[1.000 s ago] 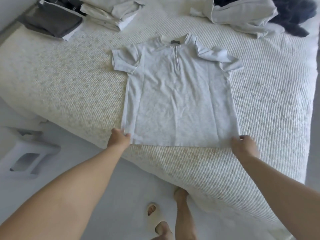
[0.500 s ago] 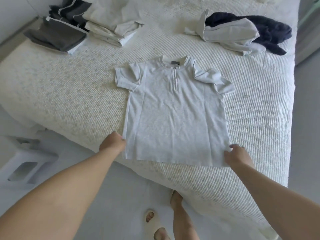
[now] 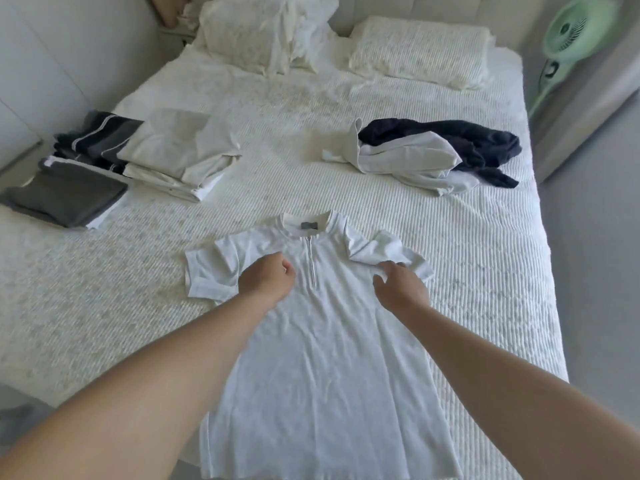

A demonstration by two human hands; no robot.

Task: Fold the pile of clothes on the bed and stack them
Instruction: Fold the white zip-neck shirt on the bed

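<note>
White zip-neck shirt [image 3: 322,358] spread flat on the near part of the bed [image 3: 467,271], both hands up at its chest.

No real containers here, just the bed holding everything: folded stacks at far left, a grey one [image 3: 65,200], a dark striped one [image 3: 95,142] and a cream one [image 3: 180,154], plus an unfolded heap of pale and navy clothes [image 3: 433,154] at far right. Two pillows [image 3: 419,51] sit at the head, and a green fan [image 3: 571,32] stands off the right corner. Left hand [image 3: 266,280] hovers left of the zip, fingers curled in, gripping nothing I can see. Right hand [image 3: 398,285] reaches to the rumpled right sleeve, fingertips on the fabric; can't tell if it's pinching.
</note>
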